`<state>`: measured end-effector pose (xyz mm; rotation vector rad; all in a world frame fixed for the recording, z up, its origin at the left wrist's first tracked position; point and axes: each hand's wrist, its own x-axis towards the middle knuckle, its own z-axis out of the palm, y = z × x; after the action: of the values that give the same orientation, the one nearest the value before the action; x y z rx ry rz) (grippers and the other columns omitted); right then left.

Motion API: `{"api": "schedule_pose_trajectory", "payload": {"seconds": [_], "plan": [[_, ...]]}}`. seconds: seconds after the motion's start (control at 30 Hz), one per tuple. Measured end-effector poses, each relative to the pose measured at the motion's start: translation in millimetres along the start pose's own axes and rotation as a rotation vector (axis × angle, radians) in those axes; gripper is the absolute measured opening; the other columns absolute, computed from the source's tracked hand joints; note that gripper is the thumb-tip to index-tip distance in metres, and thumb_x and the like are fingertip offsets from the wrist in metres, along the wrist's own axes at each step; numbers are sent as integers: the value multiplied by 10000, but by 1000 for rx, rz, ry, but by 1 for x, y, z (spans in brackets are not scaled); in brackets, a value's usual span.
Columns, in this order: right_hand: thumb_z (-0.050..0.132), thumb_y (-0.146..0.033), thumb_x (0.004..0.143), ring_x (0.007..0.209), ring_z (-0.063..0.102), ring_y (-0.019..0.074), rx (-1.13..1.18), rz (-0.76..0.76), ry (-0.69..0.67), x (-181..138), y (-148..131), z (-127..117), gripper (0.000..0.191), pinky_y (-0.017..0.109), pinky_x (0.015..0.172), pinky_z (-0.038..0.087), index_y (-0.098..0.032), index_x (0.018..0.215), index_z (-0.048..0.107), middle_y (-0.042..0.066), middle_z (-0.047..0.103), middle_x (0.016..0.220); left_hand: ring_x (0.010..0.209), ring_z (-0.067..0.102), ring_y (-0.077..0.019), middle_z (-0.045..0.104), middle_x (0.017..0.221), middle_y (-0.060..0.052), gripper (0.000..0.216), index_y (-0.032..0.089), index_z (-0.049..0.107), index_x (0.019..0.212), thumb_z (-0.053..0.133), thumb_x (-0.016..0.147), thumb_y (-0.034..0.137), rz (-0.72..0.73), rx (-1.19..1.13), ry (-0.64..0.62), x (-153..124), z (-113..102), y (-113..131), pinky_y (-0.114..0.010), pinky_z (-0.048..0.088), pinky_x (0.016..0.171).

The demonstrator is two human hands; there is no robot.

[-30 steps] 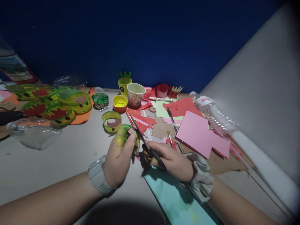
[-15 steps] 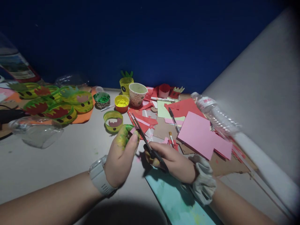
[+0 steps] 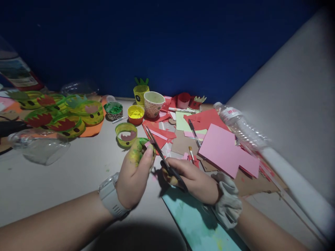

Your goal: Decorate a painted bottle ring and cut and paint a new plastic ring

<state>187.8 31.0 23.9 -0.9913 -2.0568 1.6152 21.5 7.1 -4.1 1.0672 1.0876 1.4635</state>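
Over the bench, paper is held by the left grip, scissors by the right grip; seemingly close fingertips could be nicked by slipping blades.

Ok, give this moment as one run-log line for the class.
left hand: holding pink paper | right hand: holding black-handled scissors close beside it, contact unclear | nearby: yellow-green ring, yellow paint cup

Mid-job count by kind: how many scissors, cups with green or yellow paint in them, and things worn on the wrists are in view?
Scissors, held in the right hand: 1
Paint cups, a green paint cup and a yellow paint cup: 2
Wrist items, a watch and a scrunchie: 2
Total: 5
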Motion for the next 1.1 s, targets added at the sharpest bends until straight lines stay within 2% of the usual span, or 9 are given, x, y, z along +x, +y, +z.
{"api": "schedule_pose_trajectory", "payload": {"seconds": [0.47, 0.7, 1.1], "plan": [[499, -677, 848, 648, 399, 109, -31, -18, -21, 0, 2, -3, 511, 236, 590, 340, -175, 765, 453, -24, 459, 705, 644, 435, -76, 472, 709, 35, 243, 216, 505, 797, 502, 932, 418, 31, 48, 0, 0, -1, 2, -195, 377, 583], [502, -691, 837, 645, 403, 108, -46, -28, -17, 1, 1, -3, 525, 236, 592, 345, -176, 750, 454, -25, 459, 703, 564, 393, -65, 414, 648, 44, 297, 197, 482, 757, 470, 945, 427, 20, 13, 15, -1, 1, 3, -198, 357, 528], [500, -664, 855, 638, 407, 108, -69, -27, -19, 0, 2, -3, 502, 243, 582, 344, -175, 748, 455, -22, 474, 701, 544, 401, -68, 409, 646, 46, 304, 203, 473, 769, 496, 920, 465, -12, -36, 35, 1, 3, 6, -190, 368, 493]]}}
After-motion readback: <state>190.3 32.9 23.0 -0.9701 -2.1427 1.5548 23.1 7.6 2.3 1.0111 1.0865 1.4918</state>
